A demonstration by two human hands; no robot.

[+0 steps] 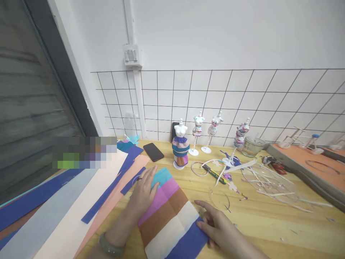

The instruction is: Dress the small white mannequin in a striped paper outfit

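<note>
A creased sheet (167, 219) with turquoise, purple, brown, cream and blue stripes lies in front of me; whether it is paper or cloth I cannot tell. My left hand (145, 189) rests at its upper left edge, fingers stretched forward. At the lower right corner, my right hand (214, 223) pinches the blue stripe, thumb on top and index finger pointing out. Just beyond the sheet stands a small white mannequin (180, 144) dressed in tiered, ruffled strips. The right hand's curled fingers are partly hidden.
Long coloured sheets (78, 201) cover the left side. A phone (153, 151) lies behind my left hand. Several wrapped mannequins (215, 126) stand near the wall grid. A utility knife (215, 174), scraps, a glass jar (252, 146) and an orange-topped tray (309, 165) are to the right.
</note>
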